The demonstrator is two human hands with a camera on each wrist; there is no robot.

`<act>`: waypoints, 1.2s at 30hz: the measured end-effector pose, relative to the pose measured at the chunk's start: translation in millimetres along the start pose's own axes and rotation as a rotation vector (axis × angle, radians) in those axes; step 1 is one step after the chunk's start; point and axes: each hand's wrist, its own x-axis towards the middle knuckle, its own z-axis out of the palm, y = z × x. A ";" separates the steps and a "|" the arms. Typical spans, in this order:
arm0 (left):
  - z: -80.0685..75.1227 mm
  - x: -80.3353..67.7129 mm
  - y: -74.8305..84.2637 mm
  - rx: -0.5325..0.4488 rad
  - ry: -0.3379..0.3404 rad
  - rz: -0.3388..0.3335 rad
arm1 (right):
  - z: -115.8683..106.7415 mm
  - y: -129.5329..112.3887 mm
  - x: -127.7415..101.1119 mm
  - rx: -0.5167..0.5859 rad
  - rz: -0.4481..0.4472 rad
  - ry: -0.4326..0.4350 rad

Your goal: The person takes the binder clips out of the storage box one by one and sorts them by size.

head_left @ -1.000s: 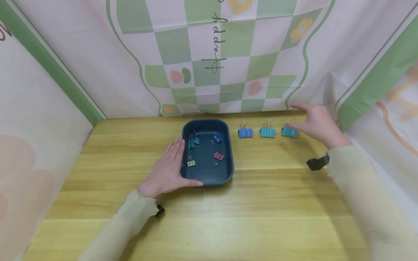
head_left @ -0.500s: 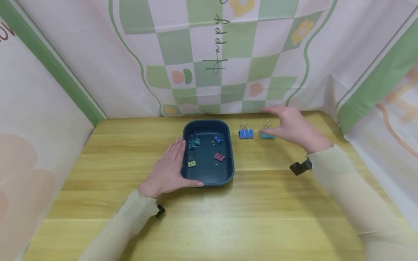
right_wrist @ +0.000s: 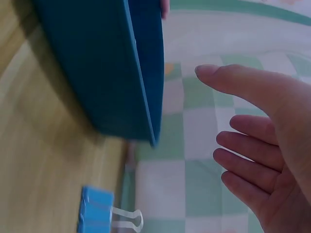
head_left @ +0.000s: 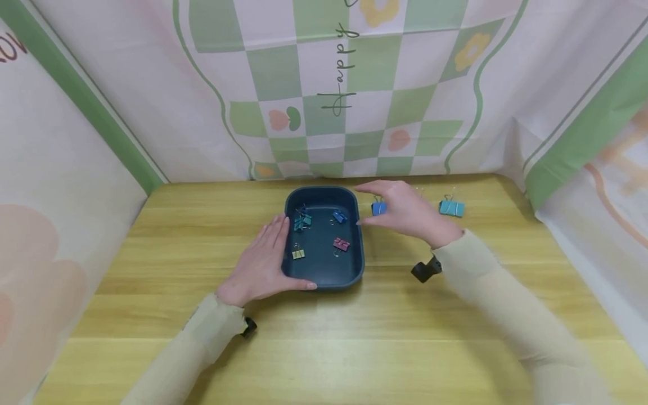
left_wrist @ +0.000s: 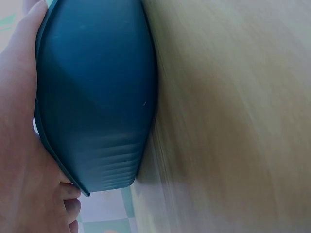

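Note:
A dark blue tray [head_left: 324, 281] stands on the wooden table, with several small binder clips inside: teal [head_left: 302, 222], blue [head_left: 339, 216], pink [head_left: 341, 244] and pale yellow [head_left: 298, 254]. My left hand [head_left: 255, 264] rests along its left rim, fingers straight and thumb spread over the near corner; the left wrist view shows the hand [left_wrist: 24, 121] against the rim. Close to the tray's right rim is my right hand [head_left: 405, 214], thumb and fingers spread with nothing between them. Partly behind that hand sits a larger blue binder clip [head_left: 378, 208], also seen in the right wrist view.
Farther right on the table [head_left: 324, 349] stands a teal binder clip [head_left: 451, 208], with the wire handles of another showing just above my right hand. A checkered cloth [head_left: 324, 84] hangs along the table's back edge, and more cloth hangs at both sides.
My right hand has moved left from the rightmost teal clip, past the row of larger clips, to the tray's right rim. The left hand and tray have stayed in place.

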 end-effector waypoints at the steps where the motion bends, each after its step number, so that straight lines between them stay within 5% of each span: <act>1: 0.1 0.2 0.0 0.001 -0.001 -0.001 | 3.2 -3.4 2.2 -0.001 -0.007 -0.007; 12: -0.3 0.9 0.5 0.004 -0.011 -0.002 | 38.8 -29.5 27.1 0.041 -0.110 -0.057; 21: -0.1 0.4 -0.4 0.003 -0.017 0.002 | 35.8 -38.6 46.7 0.093 -0.118 -0.009; 36: -1.4 0.0 -1.5 0.014 -0.013 0.018 | 57.2 -39.5 85.9 0.209 0.026 -0.060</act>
